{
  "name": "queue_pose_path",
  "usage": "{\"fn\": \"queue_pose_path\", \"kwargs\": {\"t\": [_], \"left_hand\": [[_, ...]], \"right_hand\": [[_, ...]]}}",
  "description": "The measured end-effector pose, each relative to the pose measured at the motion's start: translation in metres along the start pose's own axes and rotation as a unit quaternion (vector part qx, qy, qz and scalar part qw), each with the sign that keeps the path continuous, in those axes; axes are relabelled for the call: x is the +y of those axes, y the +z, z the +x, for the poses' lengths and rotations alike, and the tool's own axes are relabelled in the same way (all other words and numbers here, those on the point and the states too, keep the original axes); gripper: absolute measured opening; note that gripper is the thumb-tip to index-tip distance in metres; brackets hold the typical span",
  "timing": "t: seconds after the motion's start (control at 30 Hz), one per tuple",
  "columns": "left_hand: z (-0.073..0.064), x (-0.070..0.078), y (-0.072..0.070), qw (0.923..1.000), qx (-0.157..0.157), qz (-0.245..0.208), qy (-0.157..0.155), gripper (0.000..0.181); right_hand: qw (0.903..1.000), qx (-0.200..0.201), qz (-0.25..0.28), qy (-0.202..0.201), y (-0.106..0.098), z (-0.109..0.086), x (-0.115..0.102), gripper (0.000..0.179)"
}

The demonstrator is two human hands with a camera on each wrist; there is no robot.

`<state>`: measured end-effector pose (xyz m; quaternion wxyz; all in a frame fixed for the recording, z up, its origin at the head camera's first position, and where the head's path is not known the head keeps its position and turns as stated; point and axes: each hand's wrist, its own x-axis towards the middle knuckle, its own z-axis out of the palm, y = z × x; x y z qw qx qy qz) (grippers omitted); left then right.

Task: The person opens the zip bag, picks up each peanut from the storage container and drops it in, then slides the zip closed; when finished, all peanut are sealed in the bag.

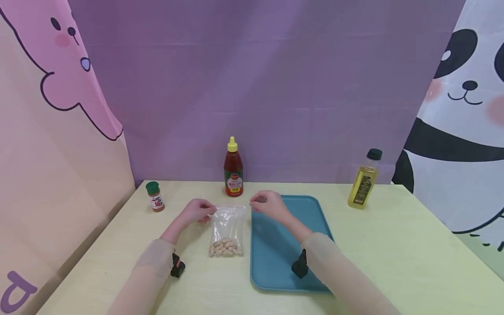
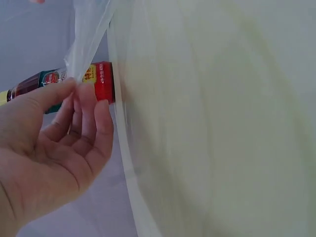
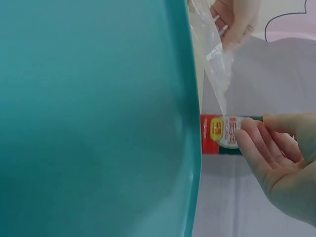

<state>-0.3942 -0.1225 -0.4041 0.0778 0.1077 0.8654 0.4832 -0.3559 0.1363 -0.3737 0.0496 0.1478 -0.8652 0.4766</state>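
Observation:
A clear zip bag (image 1: 228, 223) hangs or stands upright over the table, with several pale, bean-like pieces (image 1: 226, 248) gathered at its bottom. My left hand (image 1: 197, 211) pinches the bag's upper left corner between thumb and index finger; the left wrist view shows the thin plastic (image 2: 89, 34) rising from that hand's fingertips. To the right of the bag's top edge is my right hand (image 1: 269, 204), over the far left part of a blue tray (image 1: 291, 280). Its fingers are loosely bent and seem to hold nothing, with a small gap to the bag.
Behind the bag stands a red sauce bottle (image 1: 234, 170) with a yellow cap. A small green-capped spice jar (image 1: 155, 197) is at the back left of the pale table (image 1: 393, 253). An oil bottle (image 1: 364, 179) stands at the back right. A purple cloth (image 1: 275, 87) hangs behind.

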Motion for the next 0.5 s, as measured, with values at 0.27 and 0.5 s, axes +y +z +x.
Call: {"fn": "queue_pose_path", "kwargs": {"t": [0.27,0.5], "left_hand": [[-0.002,-0.002,-0.002,0.9995,0.018,0.02,-0.019,0.032],[-0.007,0.008,-0.013,0.9949,0.097,0.023,0.013,0.031]], "right_hand": [[0.9995,0.011,-0.024,-0.019,-0.027,-0.005,0.008,0.018],[0.9951,0.031,-0.076,-0.055,-0.065,-0.017,0.015,0.022]]}}
